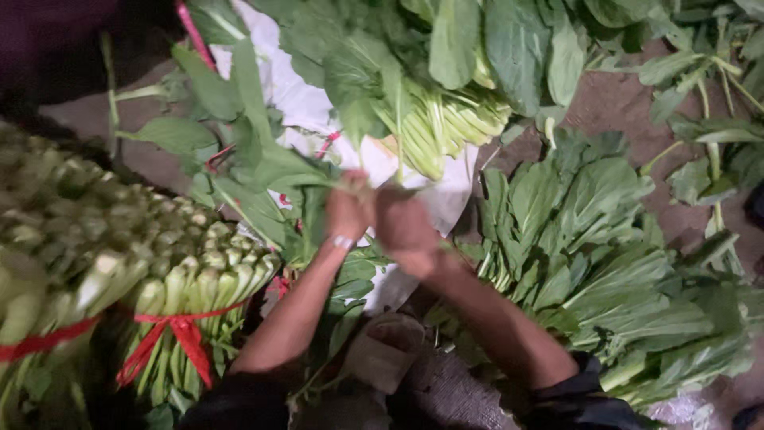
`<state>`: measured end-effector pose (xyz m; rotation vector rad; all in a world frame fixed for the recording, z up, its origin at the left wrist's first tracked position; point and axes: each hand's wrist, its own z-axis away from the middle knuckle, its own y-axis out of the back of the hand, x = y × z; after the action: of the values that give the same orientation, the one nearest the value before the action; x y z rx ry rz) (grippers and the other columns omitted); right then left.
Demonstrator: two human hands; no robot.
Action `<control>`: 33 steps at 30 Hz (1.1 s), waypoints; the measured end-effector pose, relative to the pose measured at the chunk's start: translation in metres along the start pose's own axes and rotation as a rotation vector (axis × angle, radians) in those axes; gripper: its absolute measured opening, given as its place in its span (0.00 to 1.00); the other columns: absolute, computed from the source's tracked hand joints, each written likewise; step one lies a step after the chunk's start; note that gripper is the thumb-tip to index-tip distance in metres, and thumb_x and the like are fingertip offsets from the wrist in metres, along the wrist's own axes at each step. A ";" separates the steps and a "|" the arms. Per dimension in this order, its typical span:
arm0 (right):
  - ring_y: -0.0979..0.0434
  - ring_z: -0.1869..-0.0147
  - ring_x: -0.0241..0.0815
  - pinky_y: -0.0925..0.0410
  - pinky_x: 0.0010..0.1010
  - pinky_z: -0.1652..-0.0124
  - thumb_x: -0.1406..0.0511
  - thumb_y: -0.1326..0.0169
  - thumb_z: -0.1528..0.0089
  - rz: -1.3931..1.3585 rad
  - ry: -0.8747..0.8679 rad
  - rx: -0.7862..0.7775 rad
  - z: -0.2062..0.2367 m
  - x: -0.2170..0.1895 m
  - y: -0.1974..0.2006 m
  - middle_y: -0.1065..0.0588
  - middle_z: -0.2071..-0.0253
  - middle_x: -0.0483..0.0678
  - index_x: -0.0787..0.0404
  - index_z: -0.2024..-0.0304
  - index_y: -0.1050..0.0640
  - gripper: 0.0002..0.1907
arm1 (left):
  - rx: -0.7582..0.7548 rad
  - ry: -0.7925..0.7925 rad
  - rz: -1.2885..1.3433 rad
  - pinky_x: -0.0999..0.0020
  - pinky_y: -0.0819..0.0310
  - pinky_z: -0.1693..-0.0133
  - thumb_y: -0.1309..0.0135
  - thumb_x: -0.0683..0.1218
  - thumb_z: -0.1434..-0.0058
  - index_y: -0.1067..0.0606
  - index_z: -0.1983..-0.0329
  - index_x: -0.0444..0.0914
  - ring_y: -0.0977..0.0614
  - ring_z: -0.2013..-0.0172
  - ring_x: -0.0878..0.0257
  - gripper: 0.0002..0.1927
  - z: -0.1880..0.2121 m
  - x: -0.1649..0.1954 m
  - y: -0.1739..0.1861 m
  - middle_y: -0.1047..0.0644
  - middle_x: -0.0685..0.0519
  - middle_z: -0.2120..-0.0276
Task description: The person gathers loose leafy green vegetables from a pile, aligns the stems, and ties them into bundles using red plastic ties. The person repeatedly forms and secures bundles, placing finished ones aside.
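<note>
Both fists closed: left hand [348, 209] and right hand [404, 227] grip 1 leafy green stalk [267, 163] over white sheet [298, 103], beside red-tied bundle [187, 295].

White plastic sack [302, 103], crumpled sheet, spread under the greens from eleven o'clock to centre; no labels, signs or screens seen

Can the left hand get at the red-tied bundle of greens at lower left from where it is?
Probably yes. The left hand is up at the leafy stems beside the right hand, and the red-tied bundle lies just outside that forearm, its cut ends uncovered. Nothing visible blocks it.
</note>
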<state>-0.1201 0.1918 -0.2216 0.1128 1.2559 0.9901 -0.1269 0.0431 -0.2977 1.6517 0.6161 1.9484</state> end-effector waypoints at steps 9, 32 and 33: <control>0.25 0.37 0.54 0.27 0.38 0.41 0.68 0.51 0.34 -0.134 0.087 0.713 -0.002 0.034 0.018 0.32 0.36 0.64 0.66 0.35 0.35 0.24 | 0.175 -0.011 -0.067 0.52 0.26 0.48 0.50 0.37 0.39 0.23 0.49 0.34 0.22 0.53 0.47 0.15 0.081 0.010 0.058 0.24 0.40 0.53; 0.21 0.47 0.69 0.27 0.48 0.46 0.56 0.31 0.47 0.077 -0.198 0.390 -0.040 0.020 0.070 0.24 0.50 0.70 0.69 0.25 0.54 0.61 | 0.208 -0.313 -0.439 0.50 0.22 0.55 0.45 0.41 0.53 0.23 0.71 0.31 0.19 0.61 0.42 0.08 -0.032 0.013 0.031 0.22 0.37 0.65; 0.21 0.47 0.69 0.28 0.49 0.47 0.54 0.33 0.45 0.172 -0.279 0.295 -0.035 0.014 0.083 0.24 0.50 0.70 0.68 0.25 0.54 0.60 | 0.180 -0.207 -0.447 0.49 0.22 0.56 0.45 0.41 0.51 0.23 0.71 0.31 0.19 0.63 0.41 0.07 -0.025 0.010 0.038 0.22 0.37 0.65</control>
<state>-0.1958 0.2362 -0.1969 0.5781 1.1391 0.8938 -0.1566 0.0200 -0.2701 1.6218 1.0017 1.4190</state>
